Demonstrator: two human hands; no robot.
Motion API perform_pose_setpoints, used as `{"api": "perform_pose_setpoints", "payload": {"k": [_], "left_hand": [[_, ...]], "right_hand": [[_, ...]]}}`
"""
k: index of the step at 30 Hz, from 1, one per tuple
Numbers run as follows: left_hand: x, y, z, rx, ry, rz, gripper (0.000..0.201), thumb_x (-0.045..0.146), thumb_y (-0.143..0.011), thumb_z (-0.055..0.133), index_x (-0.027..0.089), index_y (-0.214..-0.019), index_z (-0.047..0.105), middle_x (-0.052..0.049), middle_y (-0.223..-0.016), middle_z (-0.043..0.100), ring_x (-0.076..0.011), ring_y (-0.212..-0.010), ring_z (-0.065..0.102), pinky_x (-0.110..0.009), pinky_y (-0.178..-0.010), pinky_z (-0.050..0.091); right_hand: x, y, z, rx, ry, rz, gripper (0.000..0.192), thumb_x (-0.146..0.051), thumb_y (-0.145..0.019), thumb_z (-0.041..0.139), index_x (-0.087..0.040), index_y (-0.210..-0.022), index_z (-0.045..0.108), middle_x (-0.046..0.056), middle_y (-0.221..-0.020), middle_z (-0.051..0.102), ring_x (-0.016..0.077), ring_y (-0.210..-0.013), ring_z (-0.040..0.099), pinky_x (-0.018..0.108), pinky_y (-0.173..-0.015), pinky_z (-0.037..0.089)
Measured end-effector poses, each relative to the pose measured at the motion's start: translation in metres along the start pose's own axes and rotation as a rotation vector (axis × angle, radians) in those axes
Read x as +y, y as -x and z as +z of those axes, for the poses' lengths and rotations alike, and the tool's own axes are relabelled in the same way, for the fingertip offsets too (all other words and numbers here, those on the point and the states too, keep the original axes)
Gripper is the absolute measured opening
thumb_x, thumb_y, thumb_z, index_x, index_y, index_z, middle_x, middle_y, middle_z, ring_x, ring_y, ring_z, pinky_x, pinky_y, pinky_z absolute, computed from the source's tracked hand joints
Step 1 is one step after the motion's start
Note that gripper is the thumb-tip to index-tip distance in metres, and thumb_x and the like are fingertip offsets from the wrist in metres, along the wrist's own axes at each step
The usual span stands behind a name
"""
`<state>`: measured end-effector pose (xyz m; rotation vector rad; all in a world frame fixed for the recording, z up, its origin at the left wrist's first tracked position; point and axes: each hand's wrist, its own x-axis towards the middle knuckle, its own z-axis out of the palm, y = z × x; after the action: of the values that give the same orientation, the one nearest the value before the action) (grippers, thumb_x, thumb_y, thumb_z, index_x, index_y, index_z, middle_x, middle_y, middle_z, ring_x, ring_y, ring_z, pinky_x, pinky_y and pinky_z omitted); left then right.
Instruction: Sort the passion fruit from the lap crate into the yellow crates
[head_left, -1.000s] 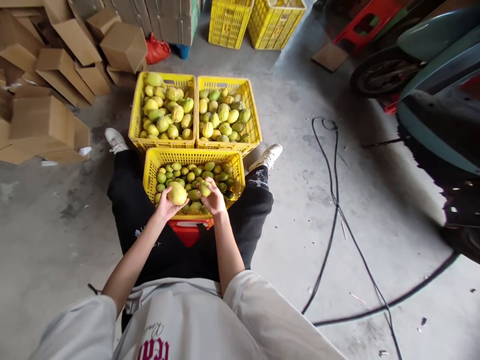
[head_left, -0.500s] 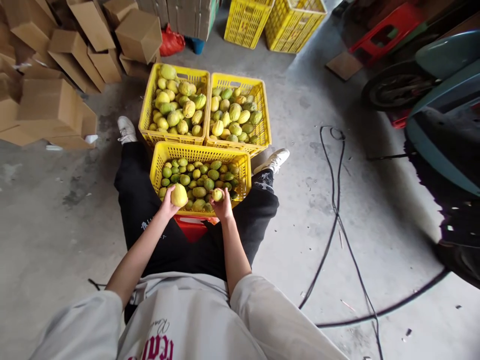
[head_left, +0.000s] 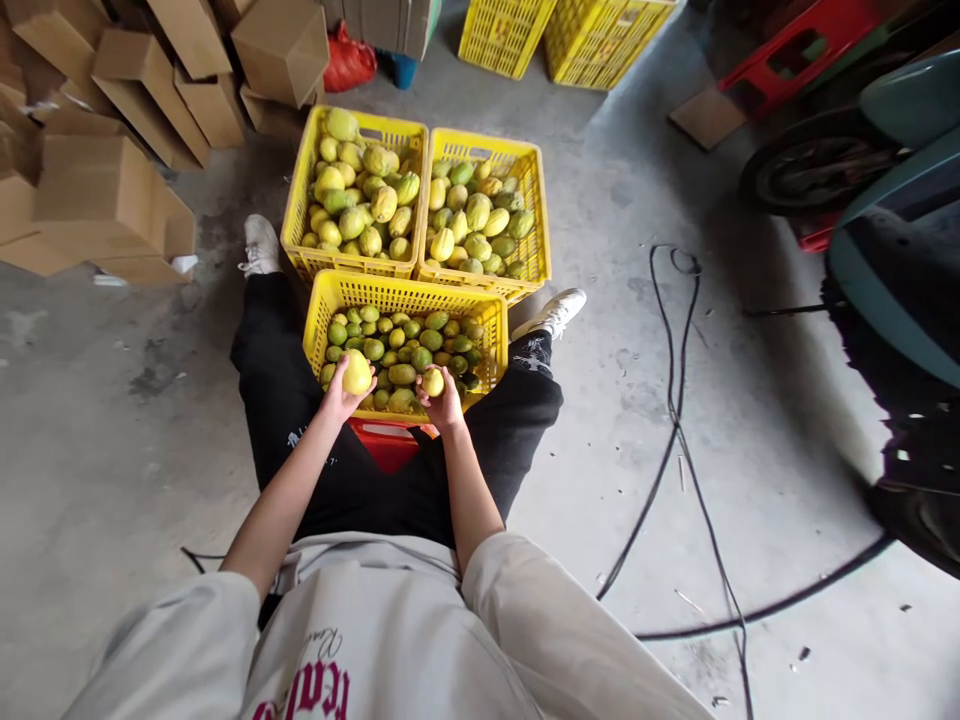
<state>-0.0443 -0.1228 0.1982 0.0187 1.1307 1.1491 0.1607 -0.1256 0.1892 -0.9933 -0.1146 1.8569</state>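
1. The large yellow fruit (head_left: 357,373) sits in our left hand (head_left: 341,395), fingers curled under and around it, over the near left corner of the near crate (head_left: 397,294). It looks almost round; its long axis, as far as we can tell, runs roughly away from us.
2. The small yellow fruit (head_left: 433,381) is gripped in our right hand (head_left: 445,405), fingertips closed round it, above the crate's near rim (too small and round to tell which way it points).
3. The near crate, yellow plastic with a lattice wall, is between our knees and holds a layer of small, mostly green fruit (head_left: 405,345). A red stool (head_left: 382,446) shows just under its near edge.
4. Beyond it, touching side by side, stand the left far crate (head_left: 352,195) and the right far crate (head_left: 484,210), both heaped with bigger yellow-green fruit.
5. The floor (head_left: 112,430) is bare grey concrete, stained, with a black cable (head_left: 675,420) looping across it on our right.
6. Cardboard boxes (head_left: 112,130) are piled at the far left, and a scooter (head_left: 885,200) is parked at the far right.
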Motion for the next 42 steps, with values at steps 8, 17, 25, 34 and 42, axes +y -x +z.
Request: {"api": "perform_pose_setpoints", "payload": {"k": [8, 17, 25, 34, 42], "left_hand": [[-0.006, 0.003, 0.015, 0.006, -0.065, -0.019, 0.035, 0.052, -0.082, 0.066, 0.025, -0.103, 0.061, -0.007, -0.108, 0.067, -0.0268, -0.113, 0.062, -0.045, -0.092, 0.057], [-0.007, 0.002, 0.024, -0.048, -0.085, -0.208, 0.047, 0.057, -0.087, 0.059, 0.015, -0.107, 0.067, -0.009, -0.084, 0.07, -0.0205, -0.074, 0.069, -0.036, -0.072, 0.061], [-0.018, -0.003, 0.033, -0.069, -0.125, -0.204, 0.043, 0.053, -0.085, 0.063, 0.014, -0.103, 0.066, -0.011, -0.086, 0.072, -0.0243, -0.084, 0.072, -0.039, -0.082, 0.059], [-0.018, -0.015, 0.026, 0.031, -0.116, -0.094, 0.039, 0.049, -0.093, 0.042, 0.02, -0.088, 0.067, -0.009, -0.108, 0.072, -0.0278, -0.105, 0.067, -0.042, -0.089, 0.059], [-0.018, -0.023, 0.021, 0.101, -0.103, -0.213, 0.039, 0.051, -0.092, 0.045, 0.018, -0.092, 0.067, -0.01, -0.084, 0.071, -0.0288, -0.099, 0.07, -0.046, -0.086, 0.058]], "right_hand": [[0.002, 0.0, 0.001, 0.022, -0.007, -0.052, 0.019, -0.027, -0.086, 0.064, -0.023, -0.104, 0.067, -0.003, -0.078, 0.062, 0.009, -0.063, 0.059, 0.015, -0.055, 0.05], [-0.001, -0.003, 0.0, -0.003, -0.037, -0.009, 0.03, -0.043, -0.092, 0.055, -0.023, -0.113, 0.066, 0.002, -0.091, 0.071, 0.0094, -0.057, 0.057, 0.016, -0.042, 0.038], [0.001, -0.005, -0.006, -0.002, 0.0, -0.095, 0.031, -0.029, -0.08, 0.069, -0.024, -0.111, 0.066, -0.006, -0.069, 0.057, 0.0088, -0.053, 0.051, 0.016, -0.045, 0.04], [0.005, -0.019, -0.005, 0.069, 0.037, 0.023, 0.032, -0.051, -0.09, 0.06, -0.019, -0.086, 0.066, 0.001, -0.073, 0.065, 0.011, -0.056, 0.053, 0.019, -0.05, 0.046], [0.011, -0.019, -0.006, 0.023, 0.049, -0.003, 0.033, -0.04, -0.077, 0.08, -0.019, -0.099, 0.068, 0.0, -0.08, 0.066, 0.0133, -0.069, 0.065, 0.023, -0.062, 0.057]]}}
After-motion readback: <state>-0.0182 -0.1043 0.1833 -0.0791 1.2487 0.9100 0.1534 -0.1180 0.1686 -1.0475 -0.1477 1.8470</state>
